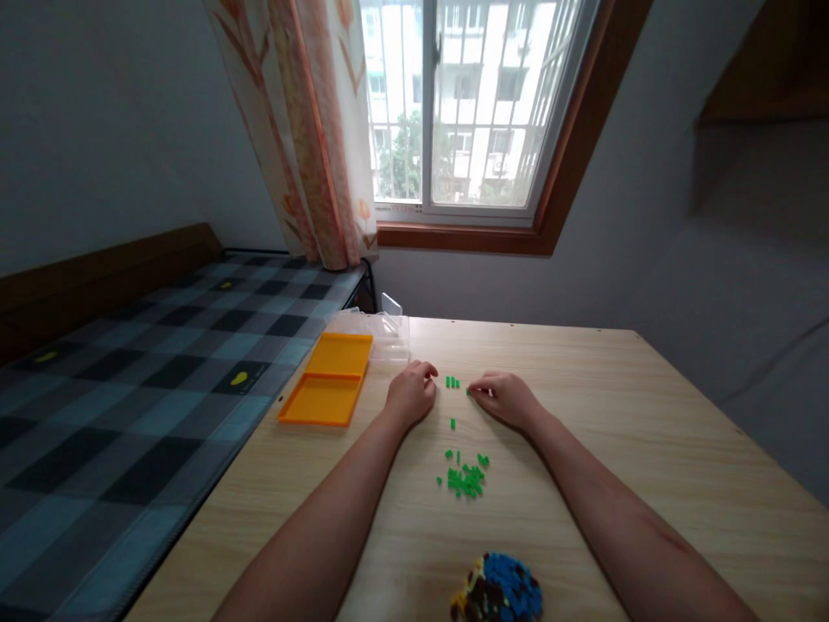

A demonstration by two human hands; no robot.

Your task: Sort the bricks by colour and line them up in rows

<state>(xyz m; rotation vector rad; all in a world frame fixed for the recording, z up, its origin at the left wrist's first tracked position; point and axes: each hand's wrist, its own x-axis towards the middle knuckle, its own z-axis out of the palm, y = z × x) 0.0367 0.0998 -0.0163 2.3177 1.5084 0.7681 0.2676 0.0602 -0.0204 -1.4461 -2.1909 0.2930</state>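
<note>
My right hand (506, 397) pinches a small green block (469, 392) between thumb and fingertips, just above or on the table. To its left, a short row of small green blocks (452, 382) stands between my hands. My left hand (413, 393) rests on the table left of this row, fingers loosely bent and a little apart, with nothing visible in them. Closer to me lies a single green block (452, 423). Nearer still is a loose pile of tiny green blocks (466, 480), with a few scattered around it.
An open orange two-part case (324, 399) lies on the table's left side, beside a clear plastic box (390, 348). At the near edge sits a blue, brown and yellow object built of small pieces (505, 587). A bed with a checked cover (161, 389) adjoins the wooden table (615, 406).
</note>
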